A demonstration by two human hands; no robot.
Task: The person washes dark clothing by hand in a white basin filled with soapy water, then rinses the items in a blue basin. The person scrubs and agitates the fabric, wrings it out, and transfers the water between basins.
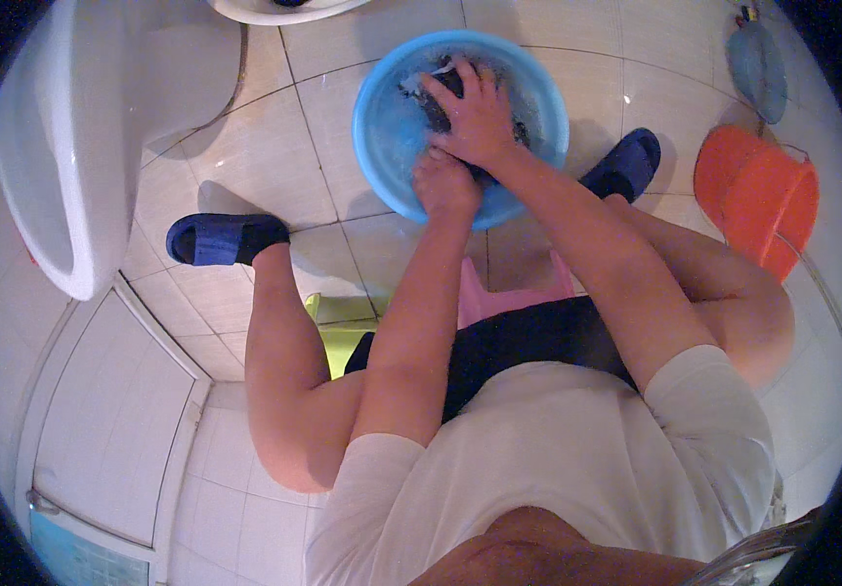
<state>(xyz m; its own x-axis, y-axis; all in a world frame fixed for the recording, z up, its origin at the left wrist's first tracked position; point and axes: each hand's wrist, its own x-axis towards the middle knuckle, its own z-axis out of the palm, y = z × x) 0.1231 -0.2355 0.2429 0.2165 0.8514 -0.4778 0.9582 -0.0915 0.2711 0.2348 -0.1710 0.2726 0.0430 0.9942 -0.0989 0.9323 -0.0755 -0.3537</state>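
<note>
A round blue plastic basin (364, 157) stands on the tiled floor between my feet, with water and some foam in it. Dark wet cloth (434, 116) lies in the water, with a small whitish part near its top. My right hand (476, 117) presses on the cloth from above, fingers spread. Just below and to the left, my left hand (447, 179) is bent at the wrist with its fingers closed around part of the dark cloth. The two hands meet or nearly meet near the middle of the basin.
An orange bucket (751, 194) is at the right, below a bluish object (758, 69) by the wall. Pink (516, 297) and yellow-green (340, 344) plastic stools are beneath me. A white ceramic fixture (73, 168) stands at left, a white basin (282, 16) at the top, a door (117, 417) lower left.
</note>
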